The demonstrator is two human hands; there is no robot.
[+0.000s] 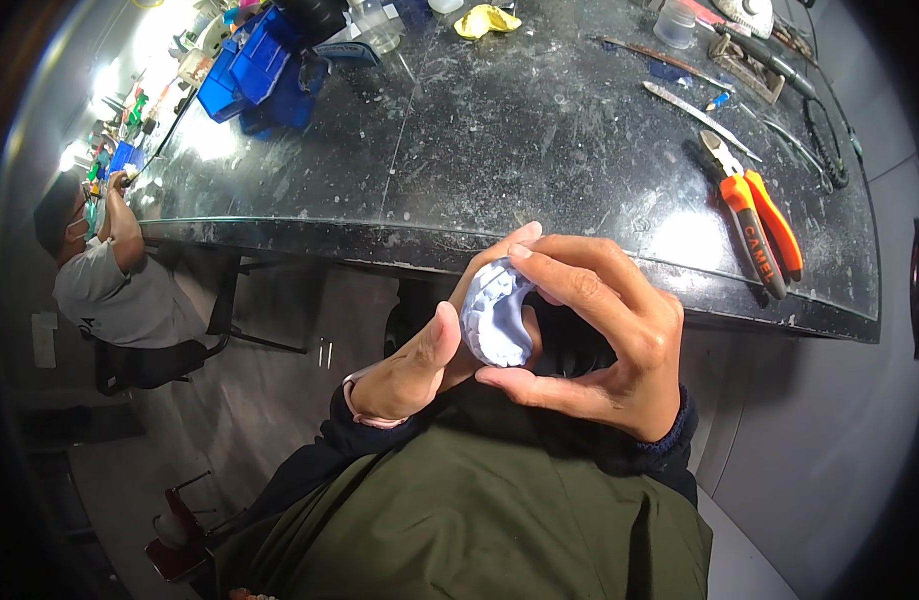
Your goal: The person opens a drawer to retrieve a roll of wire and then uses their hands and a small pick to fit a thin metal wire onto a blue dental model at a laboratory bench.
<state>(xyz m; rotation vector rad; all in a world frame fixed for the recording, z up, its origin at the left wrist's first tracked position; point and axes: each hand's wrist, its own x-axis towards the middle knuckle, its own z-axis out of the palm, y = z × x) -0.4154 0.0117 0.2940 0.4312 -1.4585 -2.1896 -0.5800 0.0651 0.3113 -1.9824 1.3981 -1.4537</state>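
Note:
A pale blue plaster dental cast (496, 318), curved like a horseshoe with teeth along its outer rim, is held just in front of the bench's near edge. My right hand (625, 335) grips it from the right, with fingertips on its upper end and the thumb at its lower end. Behind and to the left of the cast, my left hand (417, 362) supports it on its fingers. The left thumb points up beside the toothed rim. Part of the left fingers is hidden by the cast.
Orange-handled cutting pliers (755, 215) lie on the dark bench (540, 140) at the right. Beyond them are a knife-like metal tool (700, 118) and a clear cup (675, 24). Blue bins (265, 55) and a yellow piece (487, 21) stand farther back. A co-worker (130, 275) sits at left.

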